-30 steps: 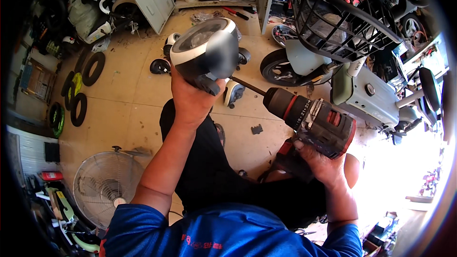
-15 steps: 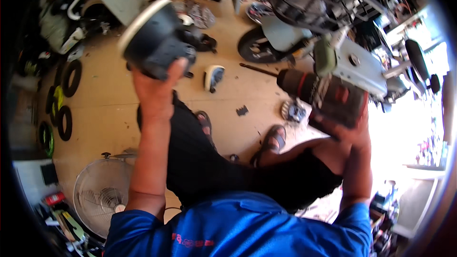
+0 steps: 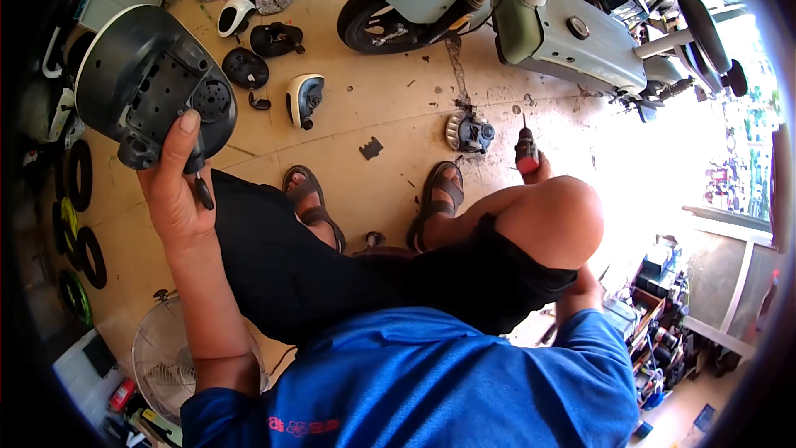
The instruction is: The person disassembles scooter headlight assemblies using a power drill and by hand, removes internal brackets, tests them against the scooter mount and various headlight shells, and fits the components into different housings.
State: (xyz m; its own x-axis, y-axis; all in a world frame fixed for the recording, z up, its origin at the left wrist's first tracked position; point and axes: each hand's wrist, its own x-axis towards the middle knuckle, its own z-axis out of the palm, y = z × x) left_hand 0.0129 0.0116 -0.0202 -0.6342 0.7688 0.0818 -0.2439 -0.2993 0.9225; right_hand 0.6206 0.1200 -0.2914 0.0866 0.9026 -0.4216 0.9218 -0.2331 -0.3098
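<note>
One housing, dark grey and dome-shaped (image 3: 149,83), was held raised at the left, hollow underside turned to the camera, with ribs and a round fitting visible inside. The left hand (image 3: 178,191) was closed around its lower edge, thumb laid up over the rim; a thin dark tool or rod stuck out below the palm. It had sat higher and nearer the centre half a second before, its smooth face showing, so the part had been swung aside and turned over, inside exposed for inspection.

One cordless drill (image 3: 526,153), red and black, stood bit-up on the floor just past the raised right knee. It had been in the right hand a moment earlier; it was now set down or nearly so. The right hand itself lay hidden behind the knee, so its state could not be told.

Two sandalled feet rested on the tan floor (image 3: 390,108). Between them and the drill lay one small round metal assembly (image 3: 468,131).

Several loose shells, white and black (image 3: 305,99), lay beyond. Farthest stood one pale green scooter (image 3: 572,37). One floor fan (image 3: 170,361) sat at the lower left.
</note>
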